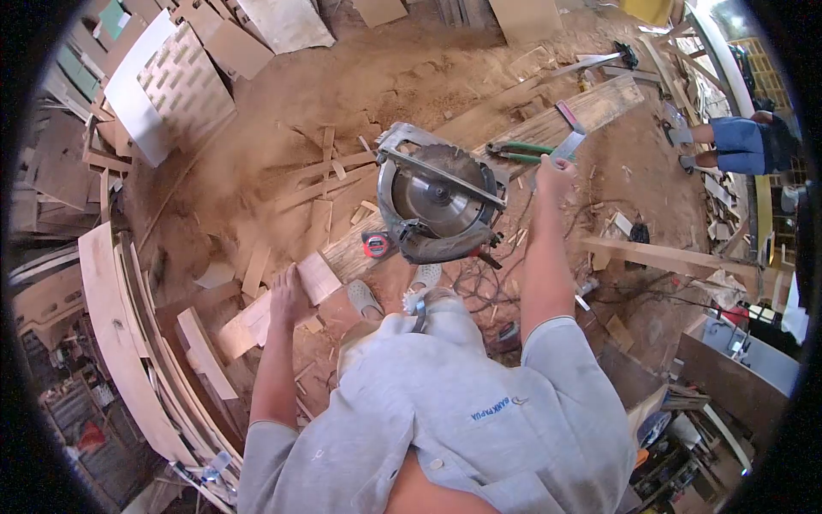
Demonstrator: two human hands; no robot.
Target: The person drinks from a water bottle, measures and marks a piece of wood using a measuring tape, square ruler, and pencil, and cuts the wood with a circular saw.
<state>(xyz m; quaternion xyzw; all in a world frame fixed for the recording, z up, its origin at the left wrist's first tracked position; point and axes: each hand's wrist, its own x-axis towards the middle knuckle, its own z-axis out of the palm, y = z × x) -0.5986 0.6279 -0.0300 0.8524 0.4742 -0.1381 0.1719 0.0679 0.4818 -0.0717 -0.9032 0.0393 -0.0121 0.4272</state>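
My left hand [289, 297] is closed over a pale wooden board [318, 278] at lower left, its fingers partly hidden from above. Out to the right, my right hand [556, 175] grips the metal blade of a try square [572, 144] with a reddish handle. Beside that hand lies a green-handled tool [518, 151]; its kind is unclear. Between my hands stands a circular saw [441, 195], its toothed disc facing up. A red and black tape measure [375, 245] sits to the left of the saw, on a long plank [349, 257].
Sawdust and wood scraps cover the ground [282, 94]. Tangled cables [479, 291] lie near my feet. Long boards [128, 343] lean at left, and sheet panels [184, 73] stand at the back. Another person [741, 144] stands at the far right.
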